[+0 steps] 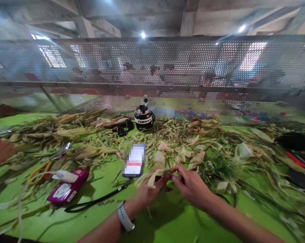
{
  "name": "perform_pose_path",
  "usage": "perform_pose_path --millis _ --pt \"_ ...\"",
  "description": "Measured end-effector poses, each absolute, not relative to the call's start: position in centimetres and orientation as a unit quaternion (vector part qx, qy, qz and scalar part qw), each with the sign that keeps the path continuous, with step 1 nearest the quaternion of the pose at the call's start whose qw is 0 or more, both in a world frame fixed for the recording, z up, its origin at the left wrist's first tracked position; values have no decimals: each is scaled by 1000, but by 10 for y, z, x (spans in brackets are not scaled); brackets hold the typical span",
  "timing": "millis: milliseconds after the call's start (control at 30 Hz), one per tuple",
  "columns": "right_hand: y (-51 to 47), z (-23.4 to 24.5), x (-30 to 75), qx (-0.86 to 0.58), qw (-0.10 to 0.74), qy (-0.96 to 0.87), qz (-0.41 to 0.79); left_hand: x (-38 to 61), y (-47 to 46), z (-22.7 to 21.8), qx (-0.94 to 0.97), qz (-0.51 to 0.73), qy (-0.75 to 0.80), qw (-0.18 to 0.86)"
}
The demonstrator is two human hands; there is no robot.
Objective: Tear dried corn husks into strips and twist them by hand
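A pale strip of dried corn husk is gripped in my left hand, its loose end curling out over the fingers. My right hand pinches with thumb and forefinger at the same bundle, and the fingertips of both hands meet there. What exactly lies between the right fingertips is partly hidden. A white watch is on my left wrist. Just beyond the hands lie a phone with a lit screen and more loose husk pieces. Thin green strands are heaped beside my right hand.
Dried husks cover much of the green table. A black ENERGY bottle stands before a perforated metal screen. A purple device with a white plug, scissors and a black strap lie left. Another person's hand shows far left.
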State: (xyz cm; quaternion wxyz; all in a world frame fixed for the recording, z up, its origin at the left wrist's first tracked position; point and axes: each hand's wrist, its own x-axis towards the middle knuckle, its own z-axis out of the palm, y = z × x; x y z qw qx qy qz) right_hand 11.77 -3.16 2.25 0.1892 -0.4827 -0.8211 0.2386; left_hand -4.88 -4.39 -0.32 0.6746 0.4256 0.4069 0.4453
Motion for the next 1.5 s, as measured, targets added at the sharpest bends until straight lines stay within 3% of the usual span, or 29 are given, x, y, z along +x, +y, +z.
perform_pose_path --millis 167,400,867,1167,1267,1500 --pt "-28 18 118 -470 220 -816 256 -48 -45 -2 405 431 383 710" --pt "-20 1 116 -452 295 -748 386 -51 -47 0 429 404 392 706" --pt "-29 0 109 -458 277 -738 411 -43 -49 -3 320 449 430 715" --pt "-27 -11 107 -433 334 -661 514 -44 -46 1 308 458 469 689" --pt "-27 -7 109 -430 323 -694 477 -44 -45 -3 314 477 478 667" --pt "-21 -4 117 -384 264 -852 240 -43 -45 -7 322 471 486 662"
